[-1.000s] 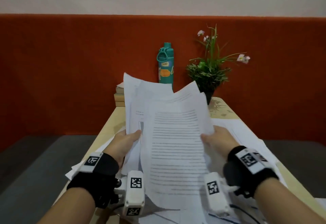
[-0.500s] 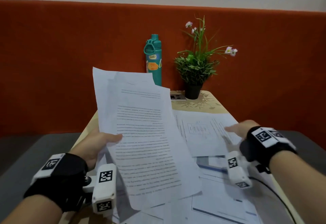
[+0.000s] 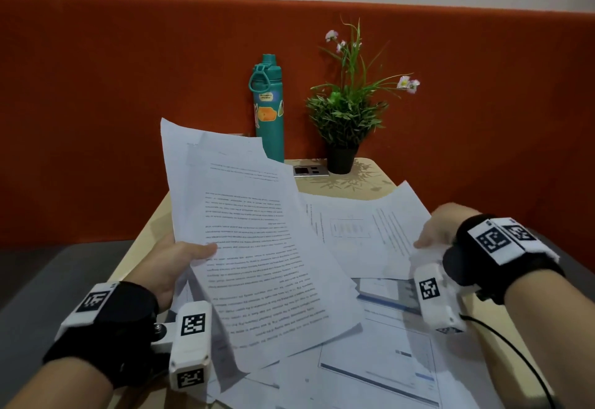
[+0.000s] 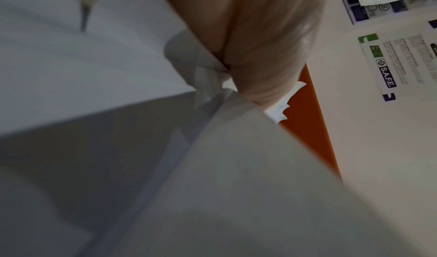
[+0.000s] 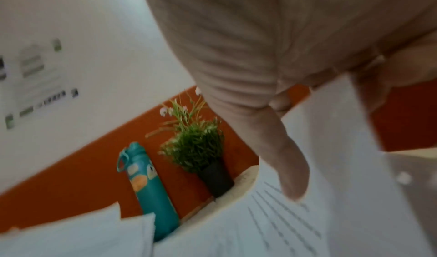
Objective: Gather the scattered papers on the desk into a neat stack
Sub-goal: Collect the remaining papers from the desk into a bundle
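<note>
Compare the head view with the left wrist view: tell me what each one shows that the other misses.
Only the head view shows the right hand pinching a sheet on the desk, the teal bottle and the potted plant.

Only the left wrist view shows a S.A.F.E. poster.

Both show the left hand gripping the paper bundle.

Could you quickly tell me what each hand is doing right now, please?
Left hand: grips a raised bundle of papers.
Right hand: pinches the edge of a sheet on the desk.
</note>
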{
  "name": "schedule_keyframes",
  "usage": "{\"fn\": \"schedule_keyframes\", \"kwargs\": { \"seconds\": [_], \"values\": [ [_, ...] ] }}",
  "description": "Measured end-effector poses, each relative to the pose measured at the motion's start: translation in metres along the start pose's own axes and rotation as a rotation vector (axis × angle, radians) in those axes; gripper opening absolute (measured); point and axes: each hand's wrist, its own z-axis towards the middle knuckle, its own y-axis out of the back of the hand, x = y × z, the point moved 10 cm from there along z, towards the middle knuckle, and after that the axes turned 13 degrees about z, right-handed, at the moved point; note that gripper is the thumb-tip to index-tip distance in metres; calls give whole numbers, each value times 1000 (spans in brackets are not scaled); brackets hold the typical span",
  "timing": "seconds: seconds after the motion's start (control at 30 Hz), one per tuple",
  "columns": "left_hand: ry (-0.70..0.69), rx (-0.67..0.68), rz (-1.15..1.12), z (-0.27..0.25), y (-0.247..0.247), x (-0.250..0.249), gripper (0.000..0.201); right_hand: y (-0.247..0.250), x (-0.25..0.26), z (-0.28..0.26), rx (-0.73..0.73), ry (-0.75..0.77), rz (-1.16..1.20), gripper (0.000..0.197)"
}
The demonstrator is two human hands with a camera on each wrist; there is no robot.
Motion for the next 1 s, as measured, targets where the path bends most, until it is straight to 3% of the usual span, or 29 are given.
{"fn": "schedule_keyframes", "kwargs": {
  "seconds": [0.07, 0.13, 0.2, 0.27, 0.37, 0.4, 0.5, 0.53, 0.7, 0.77, 0.8, 0.87, 1.0],
  "values": [
    [2, -6, -12, 1, -1, 1, 42, -9, -1, 5, 43, 38, 280, 45],
    [7, -12, -23, 3, -1, 3, 43, -37, -13, -6, 218, -45, 579, 49],
    [12, -18, -28, 5, -2, 4, 43, -54, -17, -16, 288, -50, 838, 46],
    [10, -16, -21, 4, -4, 4, 41, -52, -25, -12, 165, -14, 1104, 36],
    [1, -5, -18, 5, -6, 3, 42, -34, -47, -9, -171, 58, 1490, 29],
    [-2, -5, -17, 6, -6, 3, 42, -36, -43, -11, -176, 82, 1538, 26],
    [-10, -1, -19, 6, -6, 4, 45, -62, -14, -19, 38, 86, 1371, 27],
    [-12, 0, -19, 6, -7, 4, 45, -65, -8, -19, 49, 81, 1302, 26],
    [-30, 2, -22, 6, 0, -1, 43, 9, 6, 0, -218, 203, 1197, 12],
    [-72, -4, -4, 4, 6, -10, 42, 46, 8, 17, -313, 252, 1145, 21],
    [-99, -9, 13, 2, 10, -15, 42, 63, 7, 21, -357, 261, 1097, 35],
    [-138, 0, 44, 1, 18, -22, 47, 86, 7, 5, -408, 258, 956, 46],
    [-160, 55, 18, -6, 32, -31, 44, 76, 0, -1, -375, 216, 666, 32]
  ]
}}
